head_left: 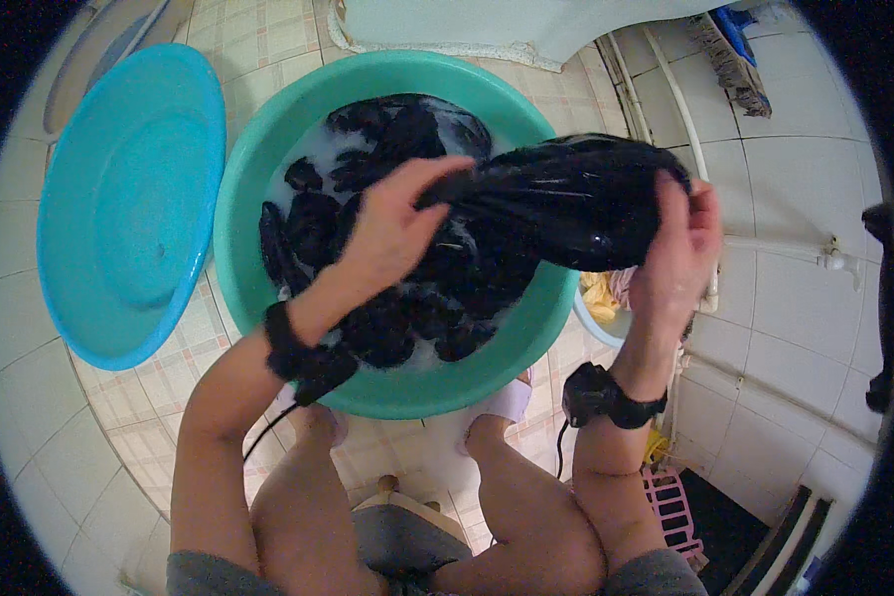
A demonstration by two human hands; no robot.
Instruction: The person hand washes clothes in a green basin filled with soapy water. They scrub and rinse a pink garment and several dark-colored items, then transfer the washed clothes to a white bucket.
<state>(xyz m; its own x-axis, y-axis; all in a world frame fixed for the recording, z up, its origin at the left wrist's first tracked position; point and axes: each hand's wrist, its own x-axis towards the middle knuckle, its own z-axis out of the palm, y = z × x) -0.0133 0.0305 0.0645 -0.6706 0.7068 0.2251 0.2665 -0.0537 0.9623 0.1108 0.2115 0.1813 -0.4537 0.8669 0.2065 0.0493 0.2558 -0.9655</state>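
Note:
A wet black cloth, probably a garment [581, 197], stretches from the middle of a green plastic basin [249, 186] out over its right rim. My left hand [395, 220] grips its gathered, narrow end above the basin. At the wide, bulging end, my right hand [678, 238] holds the edge between thumb and fingers, outside the rim. More dark wet fabric [387, 328] lies in cloudy water in the basin, part of it hidden under my left forearm. Both wrists wear black straps with small devices and cables.
A blue plastic basin [141, 208] leans at the left. Partly hidden behind my right arm, a pale basin holds yellow cloth [600, 298]. White pipes [685, 119] run along the tiled wall, below a blue brush [737, 59]. A pink plastic basket [670, 510] stands lower right.

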